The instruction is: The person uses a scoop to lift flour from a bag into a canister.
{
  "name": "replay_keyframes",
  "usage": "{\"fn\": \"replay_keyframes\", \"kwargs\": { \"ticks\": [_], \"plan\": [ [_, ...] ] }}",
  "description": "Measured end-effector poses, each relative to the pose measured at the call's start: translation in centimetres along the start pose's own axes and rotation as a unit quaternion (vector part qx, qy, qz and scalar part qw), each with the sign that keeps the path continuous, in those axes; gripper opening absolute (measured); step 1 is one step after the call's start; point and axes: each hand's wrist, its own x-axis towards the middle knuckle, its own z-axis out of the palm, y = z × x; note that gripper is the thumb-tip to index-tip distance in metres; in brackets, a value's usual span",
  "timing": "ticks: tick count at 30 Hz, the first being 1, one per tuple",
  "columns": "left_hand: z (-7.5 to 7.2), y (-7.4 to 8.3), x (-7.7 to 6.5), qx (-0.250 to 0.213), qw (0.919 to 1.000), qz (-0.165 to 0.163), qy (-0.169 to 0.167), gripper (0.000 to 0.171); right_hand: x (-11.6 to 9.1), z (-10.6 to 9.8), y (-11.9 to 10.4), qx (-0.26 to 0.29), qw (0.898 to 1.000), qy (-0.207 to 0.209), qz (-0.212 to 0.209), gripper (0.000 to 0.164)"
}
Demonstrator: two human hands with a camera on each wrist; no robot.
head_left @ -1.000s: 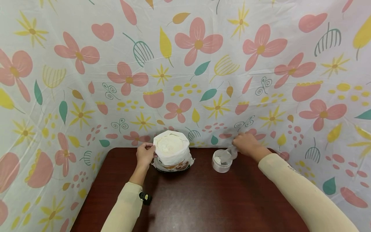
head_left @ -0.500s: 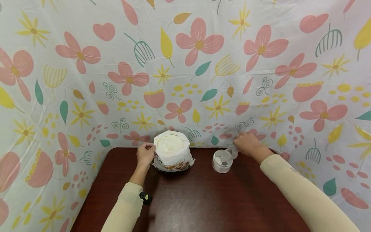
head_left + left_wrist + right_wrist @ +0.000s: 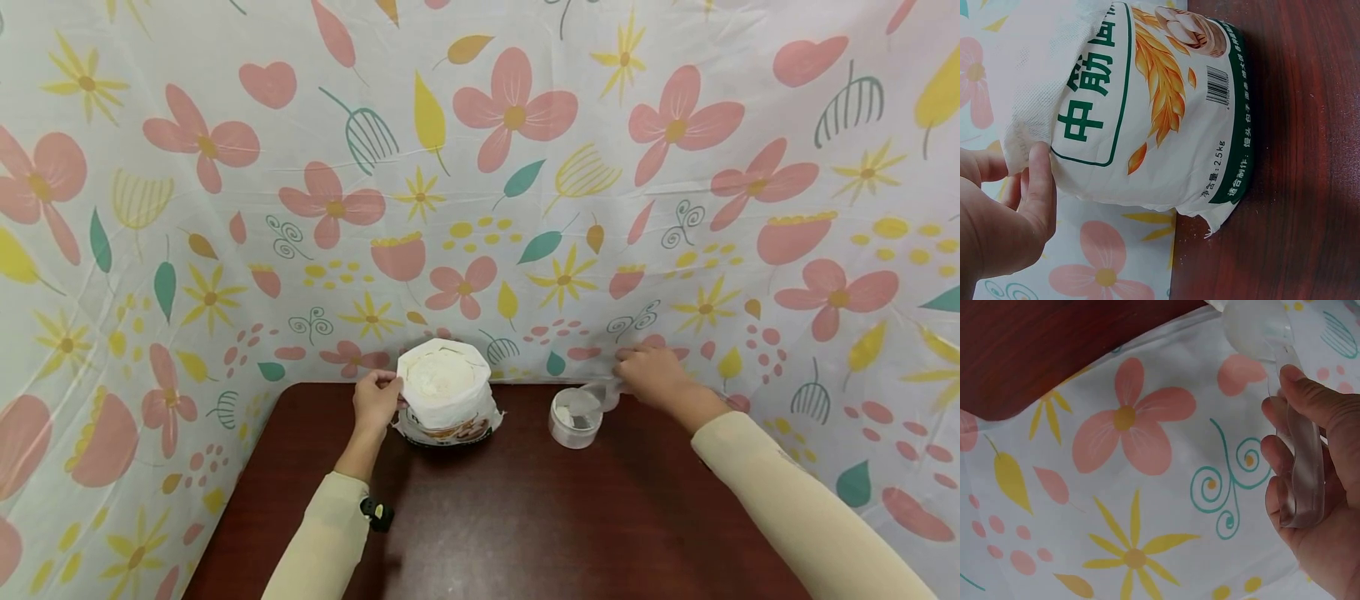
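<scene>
An opened flour bag (image 3: pixel 444 414) stands at the back of the table, its top folded down around white flour (image 3: pixel 442 373). My left hand (image 3: pixel 375 402) pinches the folded rim on the bag's left side; the left wrist view shows thumb and fingers on the white bag edge (image 3: pixel 1025 134). A clear round plastic tub (image 3: pixel 573 437) sits to the right of the bag with some white powder inside. Above its right rim is a translucent plastic scoop (image 3: pixel 1304 462), its handle gripped by my right hand (image 3: pixel 651 377). Whether the scoop's bowl touches the tub cannot be told.
The dark red-brown table (image 3: pixel 540 517) has its back edge against a flower-printed cloth (image 3: pixel 480 208), which also hangs at both sides. Small white specks lie on the table beside the bag in the left wrist view.
My right hand has shifted slightly to the right along with the scoop. The left hand, bag and tub have stayed in place.
</scene>
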Motion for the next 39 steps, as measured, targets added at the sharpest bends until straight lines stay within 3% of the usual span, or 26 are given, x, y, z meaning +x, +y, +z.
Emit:
{"fn": "replay_keyframes", "kwargs": {
  "ticks": [9, 14, 21, 26, 33, 39],
  "plan": [
    [-0.1, 0.1, -0.1, 0.002, 1.0, -0.003, -0.002, 0.021, -1.8, -0.2, 0.8, 0.09, 0.995, 0.031, 0.022, 0.018],
    [-0.2, 0.1, -0.2, 0.006, 1.0, -0.003, -0.002, 0.021, -2.8, 0.2, 1.2, 0.13, 0.99, 0.054, 0.023, 0.028],
    [-0.1, 0.2, -0.2, 0.005, 1.0, -0.004, -0.002, 0.022, -4.4, 0.8, 1.6, 0.184, 0.979, 0.031, 0.078, 0.031],
    [-0.1, 0.2, -0.2, 0.001, 1.0, -0.006, -0.003, 0.022, -5.6, 1.6, 1.4, 0.199, 0.973, 0.067, 0.096, 0.032],
    [-0.2, 0.2, 0.0, 0.007, 0.9999, -0.004, -0.006, 0.023, -7.1, 2.5, 0.2, 0.234, 0.953, 0.116, 0.152, 0.032],
    [-0.2, -0.1, -0.1, 0.011, 0.9999, 0.004, -0.007, 0.022, -8.1, 3.6, -0.9, 0.27, 0.936, 0.123, 0.188, 0.034]
  ]
}}
